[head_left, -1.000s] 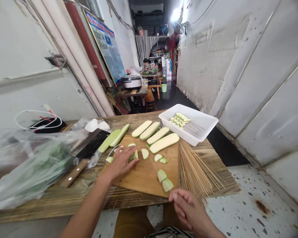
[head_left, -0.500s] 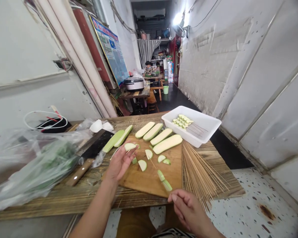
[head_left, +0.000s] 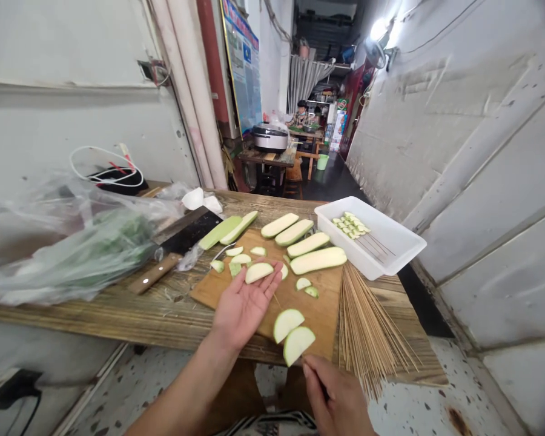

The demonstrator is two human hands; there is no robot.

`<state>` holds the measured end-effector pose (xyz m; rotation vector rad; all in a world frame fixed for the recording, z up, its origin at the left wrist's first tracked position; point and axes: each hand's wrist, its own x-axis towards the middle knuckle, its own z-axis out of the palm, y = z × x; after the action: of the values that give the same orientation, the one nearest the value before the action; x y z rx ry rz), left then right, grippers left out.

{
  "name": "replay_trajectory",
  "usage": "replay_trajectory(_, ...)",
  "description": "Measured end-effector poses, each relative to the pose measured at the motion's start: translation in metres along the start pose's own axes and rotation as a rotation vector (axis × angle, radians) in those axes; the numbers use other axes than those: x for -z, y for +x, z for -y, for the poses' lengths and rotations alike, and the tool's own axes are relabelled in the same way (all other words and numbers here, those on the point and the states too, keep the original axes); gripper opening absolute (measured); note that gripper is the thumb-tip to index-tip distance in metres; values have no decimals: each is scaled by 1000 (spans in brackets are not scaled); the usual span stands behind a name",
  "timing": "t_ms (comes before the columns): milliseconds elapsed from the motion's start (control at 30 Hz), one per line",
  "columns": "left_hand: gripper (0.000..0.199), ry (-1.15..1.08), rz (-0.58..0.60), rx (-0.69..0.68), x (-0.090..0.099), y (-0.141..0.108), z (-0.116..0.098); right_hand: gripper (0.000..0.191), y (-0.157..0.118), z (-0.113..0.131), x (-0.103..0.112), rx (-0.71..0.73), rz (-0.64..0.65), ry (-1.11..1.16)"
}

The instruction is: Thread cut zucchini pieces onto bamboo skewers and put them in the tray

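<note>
My left hand (head_left: 246, 306) is palm up over the cutting board (head_left: 209, 289), with a half-round zucchini slice (head_left: 258, 272) lying on its fingers. My right hand (head_left: 333, 387) pinches a thin skewer near the board's front edge. Two half-round slices (head_left: 298, 345) are threaded on that skewer, their cut faces towards me. Small cut pieces (head_left: 241, 258) lie on the board behind my left hand, and two more (head_left: 303, 283) rest at its right. Several long zucchini halves (head_left: 318, 260) lie along the board's back.
Loose bamboo skewers (head_left: 367, 327) fan out right of the board. Behind them, a white tray (head_left: 402, 245) holds skewered slices. A cleaver (head_left: 154, 272) and a plastic bag of greens (head_left: 104, 248) lie left. A person (head_left: 301, 115) sits far back.
My left hand has moved right and turned palm up beneath its slice. The skewered slices have turned from edge-on to face-on. The camera view has shifted left.
</note>
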<state>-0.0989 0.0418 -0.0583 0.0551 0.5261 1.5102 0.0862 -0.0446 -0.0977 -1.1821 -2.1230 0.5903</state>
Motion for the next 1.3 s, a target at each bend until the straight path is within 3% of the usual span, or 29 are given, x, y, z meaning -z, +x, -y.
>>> replay_trajectory(833,30,-7,-38,-1,-4,-2,10,27,-2,-3,-1,-8,-18,0)
replay_trajectory(1067,29,11,-40,0,-3,-5,12,33,-4,-6,-6,6,-82,10)
replay_trajectory(1300,25,133,7,-59,2,-5,14,29,-4,-4,1,0,-14,-28)
